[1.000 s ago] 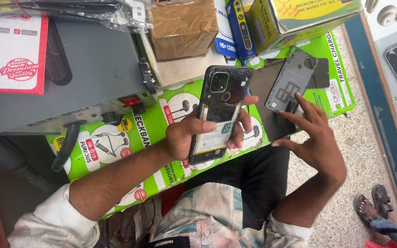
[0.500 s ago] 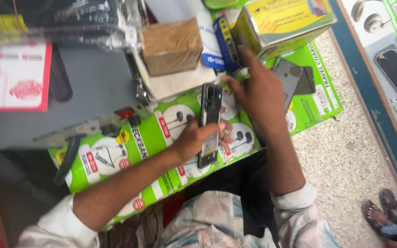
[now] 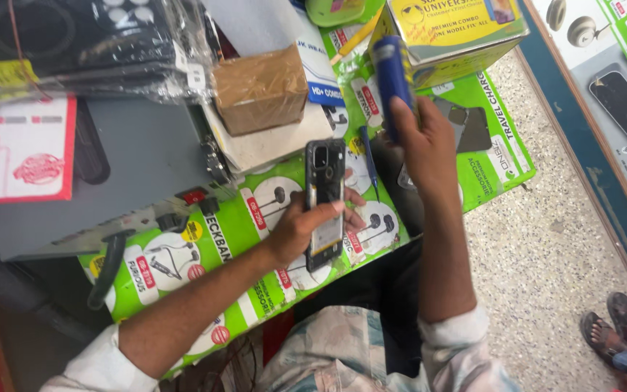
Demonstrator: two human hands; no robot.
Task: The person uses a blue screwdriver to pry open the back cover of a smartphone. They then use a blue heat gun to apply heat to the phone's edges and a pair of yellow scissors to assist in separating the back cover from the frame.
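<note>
My left hand point(image 3: 300, 226) grips a dark phone point(image 3: 324, 207) with its back cover off, held upright over the green printed counter sheet point(image 3: 234, 232). My right hand point(image 3: 424, 145) is raised above the counter and is closed around a thick blue cylindrical tool point(image 3: 392, 76) that points up and away. Just left of that hand is a thin blue screwdriver point(image 3: 369, 158). The phone's grey back cover point(image 3: 469, 127) rests on the sheet behind my right hand.
A brown taped box point(image 3: 259, 88) sits on a white slab at the back. A yellow carton point(image 3: 451, 33) stands at the back right. A grey machine point(image 3: 125, 167) with a red-edged card is on the left. Someone's sandalled feet point(image 3: 618, 330) are on the speckled floor.
My right hand left the grey back cover on the counter, reached to the back and came up holding the blue tool. My left hand turned the phone more edge-on.
</note>
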